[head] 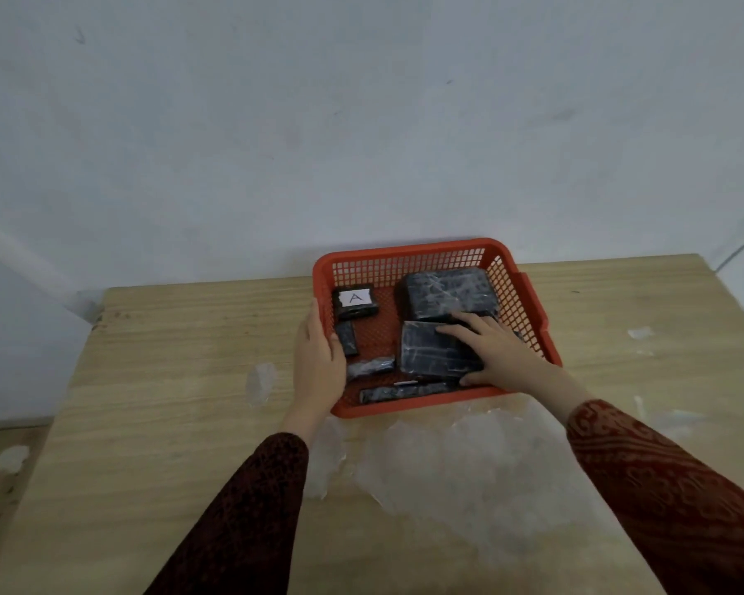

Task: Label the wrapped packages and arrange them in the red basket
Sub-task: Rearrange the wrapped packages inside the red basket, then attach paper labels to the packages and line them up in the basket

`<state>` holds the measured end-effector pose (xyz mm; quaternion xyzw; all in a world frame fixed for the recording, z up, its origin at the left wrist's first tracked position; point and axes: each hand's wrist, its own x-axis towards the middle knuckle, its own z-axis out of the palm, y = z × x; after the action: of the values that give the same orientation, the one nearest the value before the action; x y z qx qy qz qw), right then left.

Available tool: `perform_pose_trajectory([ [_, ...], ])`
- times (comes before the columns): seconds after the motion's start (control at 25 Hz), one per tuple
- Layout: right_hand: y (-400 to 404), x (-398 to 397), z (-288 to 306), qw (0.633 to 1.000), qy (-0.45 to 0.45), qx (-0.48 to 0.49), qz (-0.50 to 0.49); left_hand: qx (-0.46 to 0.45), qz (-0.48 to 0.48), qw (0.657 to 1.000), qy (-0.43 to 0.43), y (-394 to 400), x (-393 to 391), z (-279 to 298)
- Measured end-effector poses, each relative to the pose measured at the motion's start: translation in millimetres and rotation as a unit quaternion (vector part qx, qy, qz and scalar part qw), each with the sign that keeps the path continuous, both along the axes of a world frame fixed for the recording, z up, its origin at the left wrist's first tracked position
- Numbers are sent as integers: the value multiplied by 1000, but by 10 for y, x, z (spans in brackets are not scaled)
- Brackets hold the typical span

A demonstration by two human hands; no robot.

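Head view looks down on a pale wood-grain counter set against a plain grey-white wall, with a red basket of rigid plastic lattice near its far edge. The left hand grips the basket's left rim, thumb inside and fingers wrapped outside. The right hand lies flat, fingers spread, on a medium dark package, a rectangular block in glossy clear film sitting at the basket's right centre; whether the thumb hooks under its near edge is hard to tell. Behind it, touching or nearly so, sits the largest package, a boxy dark block with creased shiny wrap, in the far right corner. In the far left corner is a small labelled package, with a white paper label bearing a handwritten "A" on top. Just nearer lies a slim small package, its long axis running front to back. A crumpled wrapped piece lies to its right, and a long thin package lies along the near wall, long axis left to right. Wrinkled clear plastic film spreads on the counter in front of the basket. Both sleeves are dark red patterned fabric.
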<state>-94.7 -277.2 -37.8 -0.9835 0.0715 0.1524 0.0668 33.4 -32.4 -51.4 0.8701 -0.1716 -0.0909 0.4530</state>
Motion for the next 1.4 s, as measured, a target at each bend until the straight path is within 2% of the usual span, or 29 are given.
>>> perform_pose_trajectory([
  [0.2,130,94,147,997,-43,-41,56,131,-59,971,-191,91,-707,-17],
  [0.4,367,-274,460,968,-249,-14,28,169,-69,962,-204,224,-1000,-128],
  [0.48,558,-601,418,958,-286,23,1,166,-81,962,-199,259,-971,-124],
  [0.68,1017,-1456,-148,968,-228,96,-38,174,-106,961,-189,287,-978,-99],
  [0.96,972,-1658,-458,995,-75,65,-32,164,-97,957,-219,290,-979,-159],
  [1.08,991,-1436,-290,992,-115,58,-1,165,-85,959,-216,271,-978,-193],
  [1.24,1068,-599,94,948,-291,124,18,126,-78,971,-190,271,-942,-185],
  [1.32,1081,-82,215,946,-285,154,-10,91,-64,975,-192,287,-912,-186],
  [1.4,1099,374,194,961,-218,166,-38,56,-33,984,-165,286,-842,-170],
])
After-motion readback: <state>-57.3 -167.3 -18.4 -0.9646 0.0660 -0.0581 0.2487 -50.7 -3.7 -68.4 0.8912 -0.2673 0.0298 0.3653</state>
